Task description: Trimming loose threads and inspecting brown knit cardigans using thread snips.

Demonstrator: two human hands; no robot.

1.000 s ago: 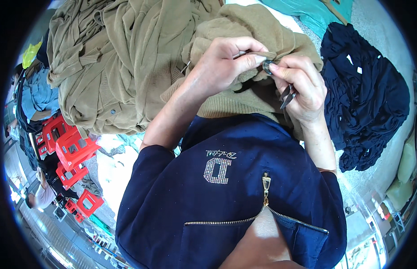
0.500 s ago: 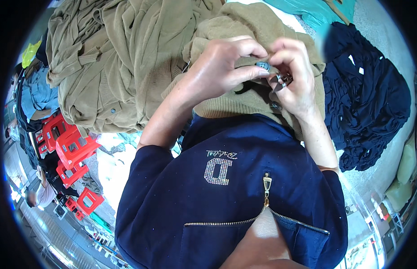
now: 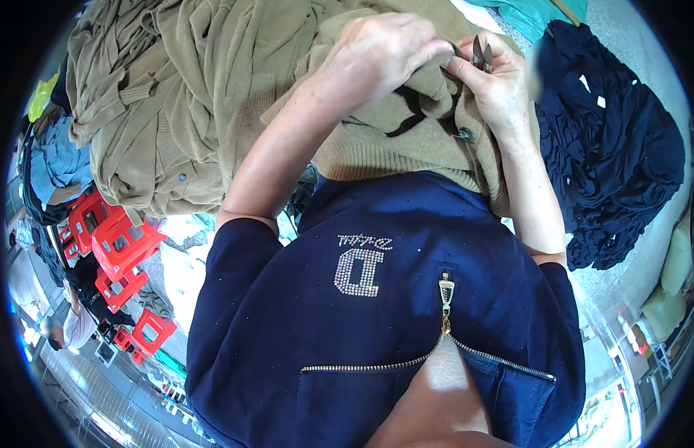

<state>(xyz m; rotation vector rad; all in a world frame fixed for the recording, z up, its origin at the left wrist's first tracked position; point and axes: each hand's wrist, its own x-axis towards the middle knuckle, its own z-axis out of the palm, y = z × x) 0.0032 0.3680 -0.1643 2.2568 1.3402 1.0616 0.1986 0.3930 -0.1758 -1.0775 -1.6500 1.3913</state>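
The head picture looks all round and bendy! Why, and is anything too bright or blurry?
In the head view, a fisheye lens bends things near the picture's rim; the white material beside the red stools glares; a soft smudge blurs the edge of the navy fabric pile by the right hand.

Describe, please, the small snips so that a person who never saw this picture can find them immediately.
Start at the large brown knitwear pile at upper left, then move right to the right hand, just before the dark navy cloth heap. The snips sit in that hand, and they alone show two narrow, dark, pointed blades aimed toward the picture's top.
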